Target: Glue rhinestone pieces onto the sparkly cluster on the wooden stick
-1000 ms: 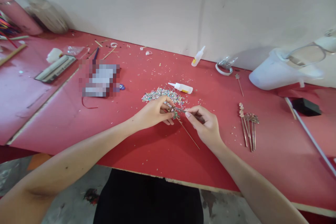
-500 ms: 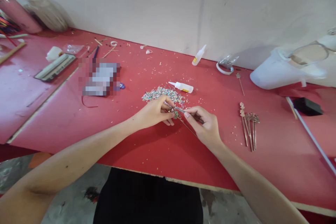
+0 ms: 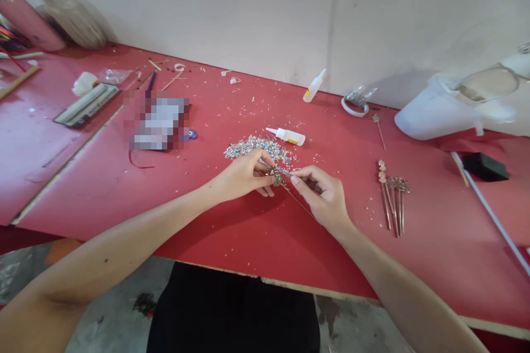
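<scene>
Chip pile: small multicoloured chips (image 3: 259, 147) heaped on the red table (image 3: 248, 242), loose ones scattered about.
Glue bottles: one (image 3: 291, 137) lies just right of the pile; another (image 3: 313, 86) is beyond it, near the wall.
Far right of the pile: hairpin cluster (image 3: 396, 198), single hairpin (image 3: 380, 132), white plastic pitcher (image 3: 430, 113), black block (image 3: 485, 167).
Left of the pile: pixelated rectangular object (image 3: 159, 124).
In the way: the left fingers partly hide the ornament and the pile's near edge.
Held hairpin: green-stoned ornament (image 3: 278, 179) just nearer than the pile, thin stem slanting beneath the right hand.
Left hand (image 3: 252, 176): curled, fingers and thumb gripping the ornament.
Right hand (image 3: 321, 193): nearly closed, thumb and finger pinching a slim grey tool (image 3: 285, 173), its tip at the ornament.
Count: two glue bottles, one held hairpin, one single hairpin; the cluster overlaps, so its number is unclear.
</scene>
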{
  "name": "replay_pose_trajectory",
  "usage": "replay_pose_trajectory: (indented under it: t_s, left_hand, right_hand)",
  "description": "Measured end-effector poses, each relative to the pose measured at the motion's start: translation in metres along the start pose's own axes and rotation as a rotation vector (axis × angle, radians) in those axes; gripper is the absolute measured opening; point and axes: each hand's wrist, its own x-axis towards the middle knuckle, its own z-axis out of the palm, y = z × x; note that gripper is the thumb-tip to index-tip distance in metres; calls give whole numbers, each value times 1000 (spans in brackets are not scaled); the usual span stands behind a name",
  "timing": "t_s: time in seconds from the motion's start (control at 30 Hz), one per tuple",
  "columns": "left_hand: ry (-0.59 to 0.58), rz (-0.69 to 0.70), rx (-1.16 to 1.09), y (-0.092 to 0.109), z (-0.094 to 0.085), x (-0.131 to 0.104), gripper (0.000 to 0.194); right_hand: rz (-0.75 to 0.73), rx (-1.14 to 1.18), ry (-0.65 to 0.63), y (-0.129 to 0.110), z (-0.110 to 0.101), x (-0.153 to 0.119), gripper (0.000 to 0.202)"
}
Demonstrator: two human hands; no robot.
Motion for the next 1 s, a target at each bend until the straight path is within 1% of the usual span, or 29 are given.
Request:
replay_pose_trajectory:
  t_s: [0.37,1.0]
  left_hand:
    - [-4,8,-1,-2,-1,1,32]
    - [-12,15,23,-2,-1,0,28]
  right_hand:
    - [-3,-18,3,1,0,0,18]
    - [-23,-17,6,-1,0,0,14]
